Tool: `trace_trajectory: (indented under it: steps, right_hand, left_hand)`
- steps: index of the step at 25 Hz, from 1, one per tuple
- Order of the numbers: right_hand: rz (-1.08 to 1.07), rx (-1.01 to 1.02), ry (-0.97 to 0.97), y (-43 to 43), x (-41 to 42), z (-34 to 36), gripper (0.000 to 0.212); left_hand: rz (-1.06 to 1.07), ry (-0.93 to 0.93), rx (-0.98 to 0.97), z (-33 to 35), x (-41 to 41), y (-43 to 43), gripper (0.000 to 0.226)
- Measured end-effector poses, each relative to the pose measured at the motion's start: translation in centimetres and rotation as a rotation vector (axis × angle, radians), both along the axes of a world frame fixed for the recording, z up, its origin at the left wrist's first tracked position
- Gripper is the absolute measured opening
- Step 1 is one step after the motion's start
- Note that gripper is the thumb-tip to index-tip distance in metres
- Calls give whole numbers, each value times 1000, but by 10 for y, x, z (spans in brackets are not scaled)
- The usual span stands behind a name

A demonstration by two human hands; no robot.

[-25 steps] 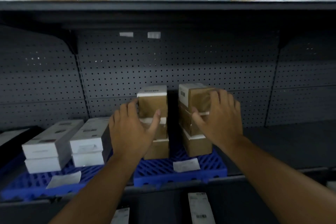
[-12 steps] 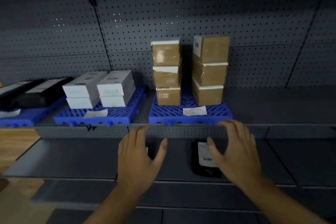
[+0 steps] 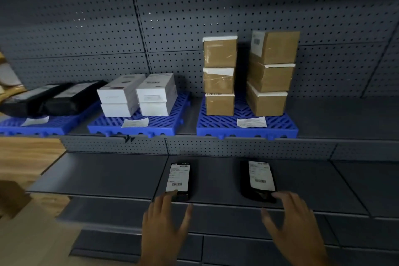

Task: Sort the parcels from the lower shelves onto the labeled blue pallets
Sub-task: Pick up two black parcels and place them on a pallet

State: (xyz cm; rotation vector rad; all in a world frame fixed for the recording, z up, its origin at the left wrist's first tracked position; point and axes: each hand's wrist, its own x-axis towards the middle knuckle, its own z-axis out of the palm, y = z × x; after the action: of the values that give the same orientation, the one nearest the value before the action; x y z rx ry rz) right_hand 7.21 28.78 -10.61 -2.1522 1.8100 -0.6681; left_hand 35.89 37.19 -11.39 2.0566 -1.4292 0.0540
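Far left on the upper shelf (image 3: 336,114), we see the left blue pallet (image 3: 54,125) carrying two black bags (image 3: 49,101) lying side by side, with a paper slip (image 3: 34,121) at its front edge. Next along, the middle blue pallet (image 3: 168,128) holds four white boxes (image 3: 138,95) in two stacks of two, pressed together, with a label slip (image 3: 135,122) lying in front of them.

Down on the lower shelf (image 3: 108,175) lies the left black parcel (image 3: 178,179), flat, its white shipping label facing up. Our left hand (image 3: 166,224) hangs at its near end, fingers straight and spread wide, thumb out to the right. The fingertips overlap the parcel's front edge, though we cannot tell whether they touch it. The hand grips nothing.

Moving right, the right blue pallet (image 3: 289,130) is loaded with six brown boxes (image 3: 269,75) in two stacks of three, a dark gap between the stacks and a printed label (image 3: 251,122) on the pallet's front.

Below it sits the right black parcel (image 3: 259,176), flat on the same lower shelf and well apart from the other one, label up. Our right hand (image 3: 295,222) is at its near right corner, fingers fanned and relaxed, one fingertip just at the parcel's edge. It holds nothing either.
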Motion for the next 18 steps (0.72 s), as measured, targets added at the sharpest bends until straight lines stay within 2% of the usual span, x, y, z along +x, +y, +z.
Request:
trace_trajectory:
  steps: [4,9,11,14,16,18]
  right_hand:
    - [-79,112,62,0,26,-14,46]
    - [-211,125,52,3,47,-49,45]
    - [-282,234,121,8,43,-76,49]
    - [-314,428,158,-4,28,-135,68]
    - [-280,494,133,-25,16,-157,65]
    - [-283,463,46,-49,19,-127,64]
  left_hand:
    - [13,71,18,-20,29,-6,56]
    - [15,105,120,-42,78,-29,61]
    - [27,100,159,-54,84,-37,61]
    - [70,185,212,-65,84,-48,63]
    - [73,224,301,-69,84,-64,63]
    - [87,237,307,-79,84,-78,52]
